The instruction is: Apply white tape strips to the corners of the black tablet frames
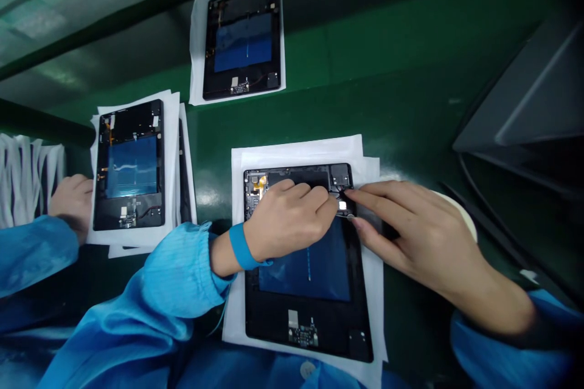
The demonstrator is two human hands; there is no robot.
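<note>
An opened tablet point(303, 261) lies on white sheets point(296, 149) on the tabletop point(410, 115). Left hand point(289, 219): fingers curled over its upper half; any gripped item is hidden. Right hand point(420, 237): thumb and forefinger parted at the edge; contact unclear.

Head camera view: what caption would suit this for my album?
Two bare hands meet over an opened tablet on white sheets.
</note>
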